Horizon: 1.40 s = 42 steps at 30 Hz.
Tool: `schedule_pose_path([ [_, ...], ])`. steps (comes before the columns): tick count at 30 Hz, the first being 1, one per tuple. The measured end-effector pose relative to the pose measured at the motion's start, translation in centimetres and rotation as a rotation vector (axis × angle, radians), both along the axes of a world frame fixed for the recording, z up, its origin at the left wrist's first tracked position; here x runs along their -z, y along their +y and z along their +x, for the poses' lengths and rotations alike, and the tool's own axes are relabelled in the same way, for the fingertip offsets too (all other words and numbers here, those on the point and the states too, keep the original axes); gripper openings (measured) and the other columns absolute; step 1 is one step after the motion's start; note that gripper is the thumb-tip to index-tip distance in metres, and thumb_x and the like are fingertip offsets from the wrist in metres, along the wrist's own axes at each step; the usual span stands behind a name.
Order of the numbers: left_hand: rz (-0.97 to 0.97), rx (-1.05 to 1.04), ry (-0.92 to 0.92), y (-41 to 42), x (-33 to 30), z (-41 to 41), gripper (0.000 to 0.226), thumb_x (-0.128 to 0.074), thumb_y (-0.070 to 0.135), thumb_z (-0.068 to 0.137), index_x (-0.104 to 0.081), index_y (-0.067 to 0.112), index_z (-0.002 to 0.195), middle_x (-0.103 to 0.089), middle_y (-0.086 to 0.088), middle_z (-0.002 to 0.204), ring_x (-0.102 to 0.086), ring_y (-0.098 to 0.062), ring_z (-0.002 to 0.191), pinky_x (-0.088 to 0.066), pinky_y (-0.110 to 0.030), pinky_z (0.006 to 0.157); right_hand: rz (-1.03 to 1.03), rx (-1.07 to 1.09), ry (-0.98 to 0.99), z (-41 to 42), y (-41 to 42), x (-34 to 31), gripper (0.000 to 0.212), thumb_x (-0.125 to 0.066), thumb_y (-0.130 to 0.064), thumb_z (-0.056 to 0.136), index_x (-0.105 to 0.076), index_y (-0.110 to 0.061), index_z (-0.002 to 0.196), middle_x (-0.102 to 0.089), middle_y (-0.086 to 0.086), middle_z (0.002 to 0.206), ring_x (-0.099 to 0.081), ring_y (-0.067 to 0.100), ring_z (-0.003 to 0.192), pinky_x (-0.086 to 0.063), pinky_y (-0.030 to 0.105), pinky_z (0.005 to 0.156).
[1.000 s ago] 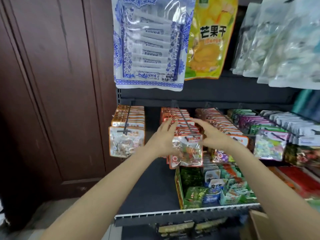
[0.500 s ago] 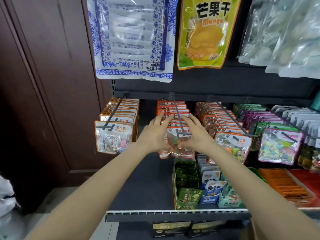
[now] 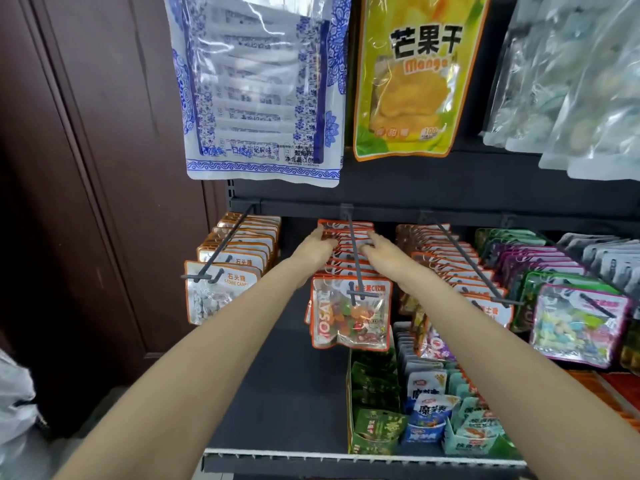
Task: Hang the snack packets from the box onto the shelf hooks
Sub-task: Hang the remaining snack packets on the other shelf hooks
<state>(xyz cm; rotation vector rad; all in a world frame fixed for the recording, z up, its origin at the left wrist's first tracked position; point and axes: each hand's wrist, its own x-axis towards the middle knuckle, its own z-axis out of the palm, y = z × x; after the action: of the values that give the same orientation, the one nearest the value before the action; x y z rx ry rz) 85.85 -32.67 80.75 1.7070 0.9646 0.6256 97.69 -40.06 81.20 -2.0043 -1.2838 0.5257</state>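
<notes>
While reaching deep along the hook, left hand and right hand flank the packets, fingers flat against the stack's back rows; grasp impossible to tell. Front packet hanging at hook's tip.

Your left hand and right hand are both bare, no gloves or rings visible, though the fingers are small and blurred. Both forearms are uncovered too: no sleeves, watch or bands in view.
</notes>
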Motion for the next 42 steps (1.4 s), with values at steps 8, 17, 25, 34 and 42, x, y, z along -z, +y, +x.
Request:
schedule_pose_path([
  [8,0.503,-0.031,0.405,4.5,-0.7,2.4,0.053,-0.037,0.029,0.098,-0.026,0.019,0.149,-0.021,-0.008,0.156,-0.019,-0.028,0.143,-0.019,-0.041,0.117,-0.03,-0.023,-0.226,3.0,4.1,-1.2,0.051,-0.038,-0.026,0.1,-0.026,-0.011,0.147,-0.023,0.01,0.154,-0.028,0.026,0.14,-0.023,0.034,0.116],
  [17,0.559,0.108,0.681,5.2,0.7,3.0,0.055,-0.028,0.032,0.1,-0.009,0.025,0.151,0.003,0.001,0.16,0.005,-0.023,0.147,-0.004,-0.045,0.117,-0.307,-0.147,-0.389,3.0,4.6,-1.3,0.05,-0.019,-0.027,0.105,-0.009,-0.009,0.15,0.001,0.012,0.158,-0.005,0.025,0.146,-0.01,0.028,0.115],
  [25,0.658,0.134,0.728,4.9,0.2,2.7,0.055,-0.026,0.034,0.1,-0.008,0.025,0.151,0.005,0.003,0.159,0.01,-0.018,0.146,0.001,-0.045,0.117,-0.261,-0.15,-0.444,2.4,5.0,-0.9,0.052,-0.021,-0.03,0.104,-0.008,-0.009,0.15,0.0,0.012,0.158,-0.002,0.026,0.146,-0.008,0.034,0.117],
  [34,0.65,0.198,0.622,2.9,-0.6,0.6,0.048,-0.024,0.029,0.103,-0.02,0.021,0.15,-0.009,0.003,0.159,-0.002,-0.014,0.147,-0.006,-0.034,0.118,-0.183,-0.205,-0.475,1.6,1.8,-0.7,0.048,-0.022,-0.023,0.104,-0.017,-0.006,0.149,-0.007,0.012,0.158,-0.009,0.023,0.146,-0.013,0.032,0.116],
  [42,0.672,0.298,0.785,1.4,-1.0,-0.6,0.049,-0.017,0.031,0.104,-0.009,0.019,0.151,0.002,0.001,0.159,0.005,-0.016,0.147,-0.002,-0.04,0.118,-0.221,-0.24,-0.502,1.1,0.5,-0.4,0.051,-0.021,-0.025,0.104,-0.008,-0.008,0.15,0.003,0.008,0.158,0.002,0.02,0.146,-0.007,0.035,0.12],
])
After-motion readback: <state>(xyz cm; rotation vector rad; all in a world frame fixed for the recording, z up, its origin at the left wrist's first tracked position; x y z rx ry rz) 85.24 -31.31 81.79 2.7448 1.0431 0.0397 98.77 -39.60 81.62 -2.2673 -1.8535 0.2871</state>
